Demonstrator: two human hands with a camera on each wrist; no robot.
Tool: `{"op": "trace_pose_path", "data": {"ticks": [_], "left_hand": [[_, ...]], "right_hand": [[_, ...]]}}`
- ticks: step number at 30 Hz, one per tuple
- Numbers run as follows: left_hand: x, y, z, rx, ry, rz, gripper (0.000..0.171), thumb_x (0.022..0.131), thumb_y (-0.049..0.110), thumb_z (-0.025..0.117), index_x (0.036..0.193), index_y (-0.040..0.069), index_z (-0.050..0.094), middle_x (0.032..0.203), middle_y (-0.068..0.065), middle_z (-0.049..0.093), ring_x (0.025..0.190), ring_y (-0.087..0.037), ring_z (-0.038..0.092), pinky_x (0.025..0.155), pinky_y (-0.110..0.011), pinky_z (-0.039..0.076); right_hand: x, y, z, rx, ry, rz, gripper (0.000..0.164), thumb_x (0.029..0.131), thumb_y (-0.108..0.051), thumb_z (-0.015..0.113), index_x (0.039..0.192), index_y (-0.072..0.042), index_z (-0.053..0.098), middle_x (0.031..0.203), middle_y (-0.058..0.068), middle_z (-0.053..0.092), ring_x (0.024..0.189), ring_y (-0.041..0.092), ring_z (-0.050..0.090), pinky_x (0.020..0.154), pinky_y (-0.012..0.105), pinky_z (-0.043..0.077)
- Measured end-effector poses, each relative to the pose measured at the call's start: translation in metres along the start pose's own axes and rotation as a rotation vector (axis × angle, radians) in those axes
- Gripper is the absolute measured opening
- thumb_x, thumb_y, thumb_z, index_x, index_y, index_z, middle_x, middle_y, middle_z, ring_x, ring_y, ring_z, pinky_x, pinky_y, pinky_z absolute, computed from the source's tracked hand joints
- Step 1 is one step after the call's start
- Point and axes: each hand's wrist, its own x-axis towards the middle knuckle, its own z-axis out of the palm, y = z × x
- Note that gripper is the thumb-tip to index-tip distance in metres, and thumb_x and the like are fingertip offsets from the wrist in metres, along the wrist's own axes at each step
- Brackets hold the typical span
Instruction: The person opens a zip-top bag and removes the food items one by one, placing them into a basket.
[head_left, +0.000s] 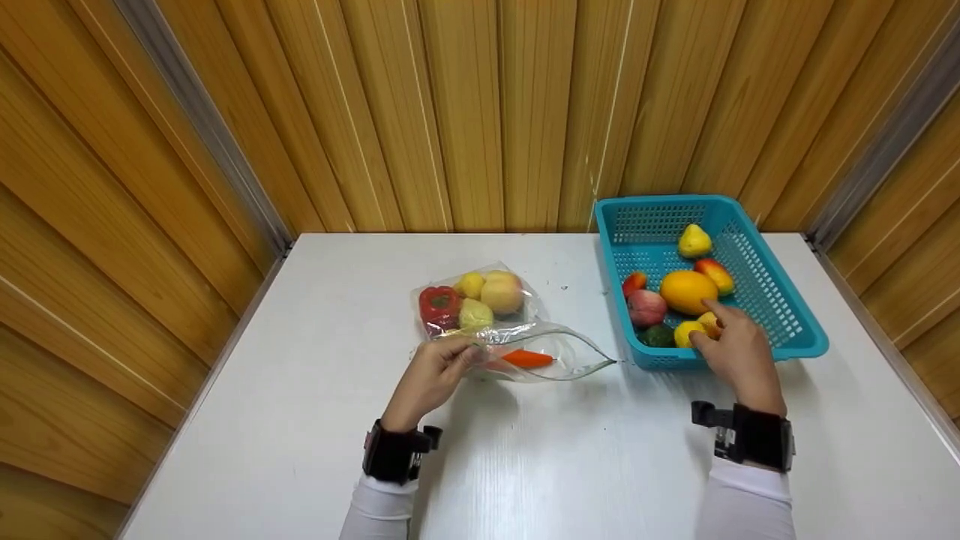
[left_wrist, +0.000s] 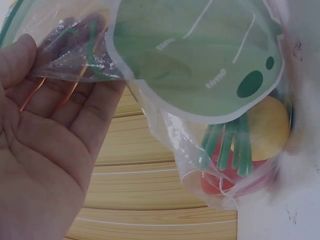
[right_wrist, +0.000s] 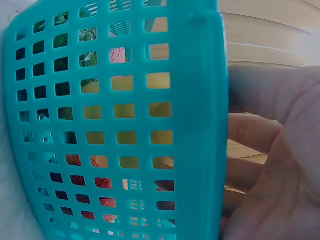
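My left hand (head_left: 437,375) pinches the near edge of a clear zip bag (head_left: 577,367) between thumb and fingers, and the bag's mouth gapes to the right. Inside it lie a red bell pepper (head_left: 440,306), a peach (head_left: 502,292), a small yellow fruit (head_left: 470,285), a pale green piece (head_left: 475,314) and an orange tapered piece (head_left: 529,358). Over the near right corner of the teal basket (head_left: 799,341), my right hand (head_left: 739,352) reaches down, thumb and index finger spread around yellow fruit (head_left: 688,334). In the right wrist view, the basket wall (right_wrist: 195,125) hides its fingertips.
The basket also holds a large yellow-orange mango (head_left: 688,292), a yellow pear (head_left: 694,241), a red-yellow mango (head_left: 715,276), a reddish round fruit (head_left: 646,308) and a dark green one (head_left: 658,336). Behind the white table (head_left: 300,420) rises a wood-patterned wall (head_left: 465,112).
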Motion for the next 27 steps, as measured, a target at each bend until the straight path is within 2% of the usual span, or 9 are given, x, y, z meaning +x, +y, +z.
{"op": "trace_pose_path", "data": {"ticks": [10,17,20,24,27], "left_hand": [[0.000,0.001,0.000,0.017,0.009,0.018,0.020,0.104,0.012,0.062,0.110,0.000,0.077,0.104,-0.004,0.074,0.089,-0.011,0.061,0.080,-0.027,0.054],[0.000,0.002,0.000,0.016,0.012,0.019,0.020,0.104,0.011,0.062,0.110,-0.001,0.077,0.104,-0.005,0.074,0.088,-0.011,0.061,0.079,-0.027,0.053],[0.000,0.002,0.000,0.019,0.015,0.021,0.020,0.103,0.011,0.062,0.110,-0.001,0.077,0.104,-0.005,0.075,0.089,-0.011,0.061,0.080,-0.028,0.054],[0.001,0.002,0.000,0.015,0.018,0.019,0.019,0.103,0.011,0.062,0.109,0.001,0.078,0.106,-0.006,0.076,0.094,-0.013,0.065,0.083,-0.030,0.056],[0.001,0.002,0.000,0.017,0.022,0.015,0.018,0.103,0.011,0.063,0.108,0.003,0.078,0.105,-0.005,0.076,0.093,-0.013,0.065,0.083,-0.030,0.056]], "right_hand": [[-0.001,-0.004,0.000,0.007,0.027,-0.009,0.056,0.102,-0.013,0.059,0.151,0.008,0.042,0.152,0.040,0.036,0.130,0.056,0.041,0.108,0.069,0.037],[-0.008,-0.021,0.002,0.013,0.066,-0.066,0.054,0.102,-0.014,0.060,0.149,0.008,0.045,0.151,0.037,0.040,0.129,0.054,0.043,0.108,0.069,0.037],[-0.013,-0.033,0.004,0.026,0.113,-0.135,0.052,0.102,-0.013,0.063,0.147,0.008,0.048,0.148,0.036,0.044,0.130,0.053,0.044,0.108,0.069,0.037],[-0.022,-0.051,0.010,0.081,0.220,-0.300,0.043,0.098,-0.006,0.069,0.138,0.006,0.060,0.139,0.030,0.057,0.128,0.047,0.053,0.109,0.063,0.041],[-0.028,-0.065,0.017,0.130,0.288,-0.458,0.037,0.092,0.000,0.075,0.128,0.003,0.069,0.129,0.021,0.068,0.120,0.039,0.061,0.111,0.035,0.045]]}}
